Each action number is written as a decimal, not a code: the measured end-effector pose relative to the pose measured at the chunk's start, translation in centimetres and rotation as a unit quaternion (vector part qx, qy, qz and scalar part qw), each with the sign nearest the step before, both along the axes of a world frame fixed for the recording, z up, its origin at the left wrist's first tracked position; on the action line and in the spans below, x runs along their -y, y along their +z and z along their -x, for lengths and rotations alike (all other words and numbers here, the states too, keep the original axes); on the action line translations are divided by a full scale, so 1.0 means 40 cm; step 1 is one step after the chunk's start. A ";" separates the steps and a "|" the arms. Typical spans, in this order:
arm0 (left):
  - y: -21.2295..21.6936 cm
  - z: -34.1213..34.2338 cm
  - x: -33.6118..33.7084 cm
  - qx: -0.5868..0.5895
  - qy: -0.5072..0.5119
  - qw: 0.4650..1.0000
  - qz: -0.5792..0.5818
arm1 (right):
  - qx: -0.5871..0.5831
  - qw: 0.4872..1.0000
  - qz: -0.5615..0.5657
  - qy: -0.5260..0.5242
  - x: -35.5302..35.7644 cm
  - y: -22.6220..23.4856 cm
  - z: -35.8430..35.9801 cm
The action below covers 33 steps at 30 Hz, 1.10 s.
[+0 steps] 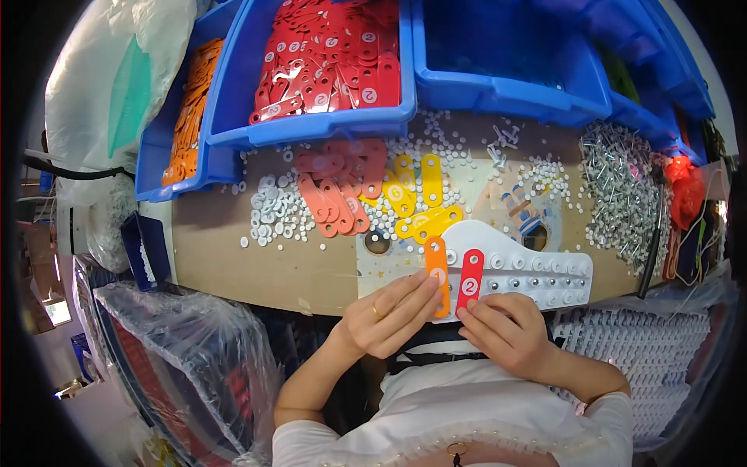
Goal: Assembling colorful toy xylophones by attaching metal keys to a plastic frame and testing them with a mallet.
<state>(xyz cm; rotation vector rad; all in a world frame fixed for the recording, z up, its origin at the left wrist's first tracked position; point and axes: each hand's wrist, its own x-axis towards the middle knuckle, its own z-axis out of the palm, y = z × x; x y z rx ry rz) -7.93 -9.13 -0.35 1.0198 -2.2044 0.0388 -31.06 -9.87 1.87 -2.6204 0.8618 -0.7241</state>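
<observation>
A white plastic base (482,235), rounded at one end and lined with rows of round pegs and metal studs, lies at the table's near edge. My left hand (389,315), a ring on one finger, is closed on an orange plastic strip (436,253) with a hole near its top, held upright over the base's left part. Beside it, my right hand (507,327) pinches the lower end of a red plastic strip (473,265), also with a hole at its top. Both thumbs are mostly hidden. Whether the strips' lower ends touch the base, I cannot tell.
Loose yellow strips (430,180) and salmon strips (331,204) lie beyond the base. White caps (274,208) are scattered around, and metal rivets (618,206) are heaped at right. Blue bins stand behind, one with red strips (323,70), another with orange strips (191,113).
</observation>
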 end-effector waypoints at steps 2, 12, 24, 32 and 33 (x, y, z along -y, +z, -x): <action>0.004 -0.005 -0.009 0.010 -0.008 1.000 0.002 | -0.015 1.000 -0.002 0.003 -0.006 0.005 0.003; 0.004 0.013 -0.022 0.025 -0.024 0.999 0.014 | -0.015 1.000 0.000 0.020 0.009 -0.004 0.009; -0.013 0.050 -0.035 -0.033 0.007 0.998 -0.049 | 0.012 0.999 -0.022 0.022 0.016 -0.009 -0.018; 0.169 0.035 0.180 -0.141 0.080 0.981 -0.106 | 0.068 0.993 0.051 -0.079 0.174 0.060 0.062; 0.207 0.052 0.253 -0.115 0.107 0.984 -0.084 | 0.058 0.987 0.060 -0.134 0.225 0.092 0.070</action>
